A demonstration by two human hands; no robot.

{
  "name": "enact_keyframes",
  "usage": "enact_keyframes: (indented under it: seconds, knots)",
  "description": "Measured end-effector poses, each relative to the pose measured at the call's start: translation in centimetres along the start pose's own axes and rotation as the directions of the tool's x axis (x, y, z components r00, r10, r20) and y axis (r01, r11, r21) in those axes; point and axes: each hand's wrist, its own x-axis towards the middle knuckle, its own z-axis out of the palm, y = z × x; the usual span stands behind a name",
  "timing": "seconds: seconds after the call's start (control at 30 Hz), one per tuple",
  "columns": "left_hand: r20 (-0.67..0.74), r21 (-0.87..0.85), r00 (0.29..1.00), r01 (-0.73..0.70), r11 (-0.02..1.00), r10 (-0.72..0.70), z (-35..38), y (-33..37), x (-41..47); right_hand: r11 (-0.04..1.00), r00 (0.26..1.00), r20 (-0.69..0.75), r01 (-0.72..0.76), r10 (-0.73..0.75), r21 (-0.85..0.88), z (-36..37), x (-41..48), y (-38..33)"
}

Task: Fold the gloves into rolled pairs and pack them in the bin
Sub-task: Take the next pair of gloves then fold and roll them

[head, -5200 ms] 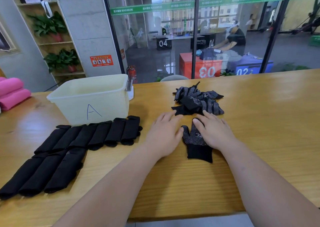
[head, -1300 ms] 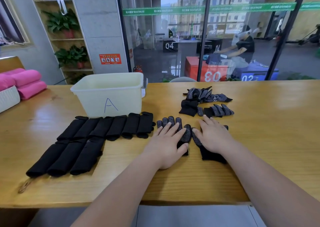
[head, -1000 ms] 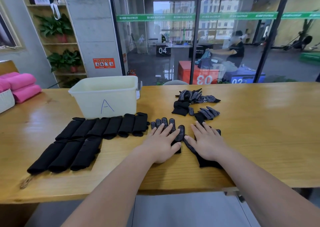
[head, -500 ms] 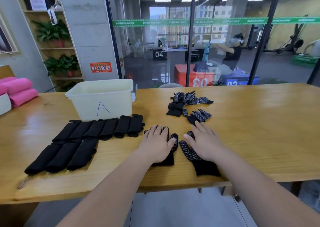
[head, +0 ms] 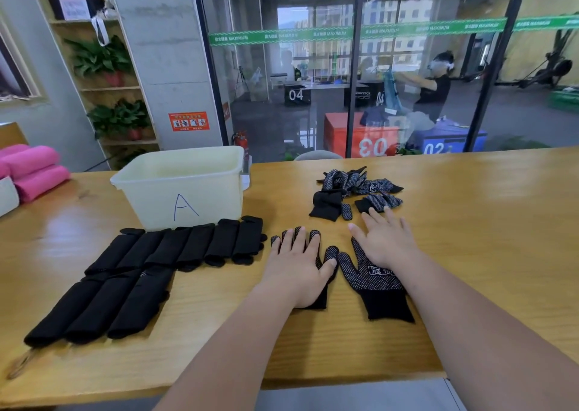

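Step in hand, as I read it: flattening one pair before folding. Two gloves lie side by side, palm-dots up, near the table [head: 470, 238] edge, just apart.

Left hand [head: 297, 269]: flat on the left glove [head: 331, 254], fingers straight and spread, holding nothing. It covers most of the glove; only the glove's fingertips, thumb and a bit of cuff show.

Right hand [head: 388, 244]: flat over the finger end of the right glove [head: 372, 285], fingers wide, no grip. Its fingertips sit close to the loose pile [head: 354, 191] further back.

Finished pairs [head: 188, 244] lie in two rows on the left, in front of the bin [head: 181, 188] marked A. I can't see the bin's bottom, but packing looks not yet started.

Next move, my guess: lay one glove on the other with cuffs and fingers lined up, then roll from one end. The knit is limp, so it needs a pinch at the edge while the other hand pins the stack, or the layers will skew.
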Motion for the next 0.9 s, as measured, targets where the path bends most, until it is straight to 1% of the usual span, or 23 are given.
enact_keyframes:
  seconds: [0.1,0.2,0.27,0.3,0.37,0.43,0.47,0.57,0.7,0.77,0.83,0.9]
  knots:
    - [-0.01,0.002,1.0,0.003,1.0,-0.003,0.0,-0.1,0.3,0.999,0.987,-0.158,0.029,-0.032,-0.019,-0.1,0.1,0.0]
    - [-0.026,0.0,1.0,0.004,1.0,-0.004,0.0,0.0,0.3,0.998,0.947,-0.314,0.052,-0.063,-0.043,-0.9,-1.0,-0.3]
    - [-0.043,0.004,0.999,0.0,1.0,0.0,0.0,-0.1,0.3,0.999,0.937,-0.345,0.042,-0.05,-0.029,-1.7,-1.9,-1.0]
    - [-0.04,-0.001,0.999,-0.004,1.0,0.004,0.0,-0.1,0.3,0.999,0.951,-0.305,0.036,-0.04,-0.016,-2.0,-2.6,-1.3]
    - [-0.022,-0.007,1.0,-0.012,1.0,0.012,0.1,-0.1,0.3,0.999,0.99,-0.136,0.037,-0.037,-0.004,-1.8,-4.3,-1.8]
    - [-0.009,-0.003,1.0,-0.009,1.0,0.009,-0.1,0.0,0.3,0.999,0.999,0.01,0.038,-0.038,-0.008,-0.7,-6.4,-1.9]
    - [0.001,-0.003,1.0,-0.008,1.0,0.008,-0.2,0.0,0.2,0.999,0.999,0.04,0.032,-0.031,-0.01,-0.2,-7.4,-1.8]
    - [0.03,0.011,1.0,0.001,1.0,-0.001,-0.4,0.3,-0.2,1.0,0.999,0.048,0.013,-0.013,-0.004,0.6,-9.0,-1.5]
    - [0.038,0.003,0.999,-0.009,1.0,0.009,-0.3,0.8,-2.1,0.999,0.996,0.082,0.044,-0.044,0.002,0.3,-10.5,-1.7]
    - [0.011,-0.029,1.0,-0.017,0.999,0.017,-0.2,0.8,-3.2,0.998,0.996,0.068,0.059,-0.061,0.026,0.1,-11.3,-1.4]
    - [-0.048,-0.077,0.999,-0.028,0.997,0.024,-0.4,0.6,-4.1,0.995,0.995,0.042,0.092,-0.093,0.038,-0.1,-12.3,-1.3]
    - [-0.076,-0.085,0.994,-0.085,0.993,0.078,-0.6,0.5,-4.9,0.988,0.987,0.052,0.149,-0.151,0.034,-0.1,-13.1,-1.4]
